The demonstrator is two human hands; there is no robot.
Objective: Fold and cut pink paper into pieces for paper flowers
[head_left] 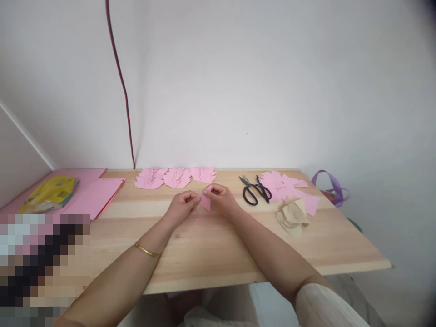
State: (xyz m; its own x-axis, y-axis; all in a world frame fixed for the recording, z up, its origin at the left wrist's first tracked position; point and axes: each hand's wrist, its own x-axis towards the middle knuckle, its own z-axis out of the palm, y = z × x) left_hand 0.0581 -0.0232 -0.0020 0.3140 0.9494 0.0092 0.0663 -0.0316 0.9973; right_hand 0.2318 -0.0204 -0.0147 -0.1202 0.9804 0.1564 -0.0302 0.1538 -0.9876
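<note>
A small piece of pink paper (pixel 205 202) is pinched between my two hands, just above the wooden table. My left hand (pixel 183 206) grips its left edge with thumb and forefinger. On the other side, my right hand (pixel 221 199) pinches the top right of the same piece. Behind my hands, several pink paper cutouts (pixel 177 177) with jagged edges and small slits lie in a row along the wall. Black-handled scissors (pixel 251 195) rest to the right of my right hand, with a black pen (pixel 262 188) across their handle.
Pink paper scraps (pixel 289 186) and a crumpled beige paper (pixel 293 215) lie at the right of the table (pixel 204 263). Pink sheets (pixel 98 195) and a yellow packet (pixel 54 193) are at the left. A purple ribbon (pixel 337 193) hangs past the right edge.
</note>
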